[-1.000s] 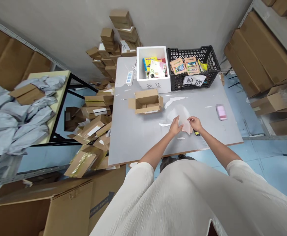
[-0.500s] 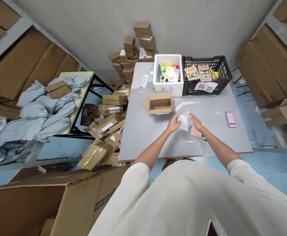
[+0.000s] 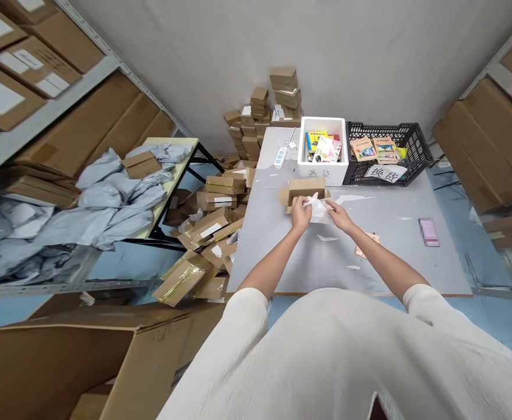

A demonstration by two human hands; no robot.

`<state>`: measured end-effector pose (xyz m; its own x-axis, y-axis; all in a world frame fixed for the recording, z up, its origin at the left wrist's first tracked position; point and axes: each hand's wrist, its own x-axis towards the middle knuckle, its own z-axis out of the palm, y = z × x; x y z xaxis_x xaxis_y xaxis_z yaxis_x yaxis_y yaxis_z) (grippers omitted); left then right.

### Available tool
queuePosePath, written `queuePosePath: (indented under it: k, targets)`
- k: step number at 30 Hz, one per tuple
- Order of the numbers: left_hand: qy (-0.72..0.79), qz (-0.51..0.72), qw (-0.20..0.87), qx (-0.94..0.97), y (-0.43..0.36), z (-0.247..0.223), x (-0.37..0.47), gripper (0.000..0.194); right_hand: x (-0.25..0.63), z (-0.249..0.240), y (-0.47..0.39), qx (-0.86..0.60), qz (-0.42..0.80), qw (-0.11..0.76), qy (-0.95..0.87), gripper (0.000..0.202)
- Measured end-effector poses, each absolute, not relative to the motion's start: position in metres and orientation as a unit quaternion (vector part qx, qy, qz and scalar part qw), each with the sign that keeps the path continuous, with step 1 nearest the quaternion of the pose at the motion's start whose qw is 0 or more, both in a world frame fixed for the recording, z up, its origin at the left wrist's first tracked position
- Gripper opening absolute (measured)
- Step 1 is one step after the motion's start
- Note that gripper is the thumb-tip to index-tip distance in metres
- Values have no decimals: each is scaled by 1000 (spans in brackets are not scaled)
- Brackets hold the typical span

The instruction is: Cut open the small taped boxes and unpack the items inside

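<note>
A crumpled, thin white sheet (image 3: 319,210), paper or plastic, is stretched between my two hands at the front of an open cardboard box (image 3: 307,186). My left hand (image 3: 300,214) pinches its left side, fingers closed. On the right edge my right hand (image 3: 339,216) also grips it, thumb and fingers together. The sheet covers part of the box's near wall, and the inside of the box is mostly hidden. Partly under my right forearm lies a flat pinkish card or booklet (image 3: 372,237) on the grey table (image 3: 299,265).
Behind the box stand a white bin (image 3: 321,172) of books and a black crate (image 3: 391,178) of booklets. A power strip (image 3: 280,158) lies left of them. A blurred pink item (image 3: 429,232) is at right. Cardboard boxes (image 3: 181,280) crowd the floor left.
Both hands have carried the white sheet away from my body to the open box. My view has shifted, so the surroundings sit lower and further right.
</note>
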<state>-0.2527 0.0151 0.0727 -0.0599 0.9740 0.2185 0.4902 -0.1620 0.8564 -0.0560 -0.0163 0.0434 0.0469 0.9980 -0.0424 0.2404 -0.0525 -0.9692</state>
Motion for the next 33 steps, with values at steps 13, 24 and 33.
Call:
queuePosePath:
  k: [13,24,33]
  targets:
    - [574,369,236,692,90,84,-277,23,-93,56,73,-655,190,369,-631,24]
    - [616,216,287,702,117,11,-280,24,-88,-2,103,-628,316,281,-653,39]
    - [634,186,259,705,111,12,-281,22,-77,-8,98,-591,272,270,-710,48]
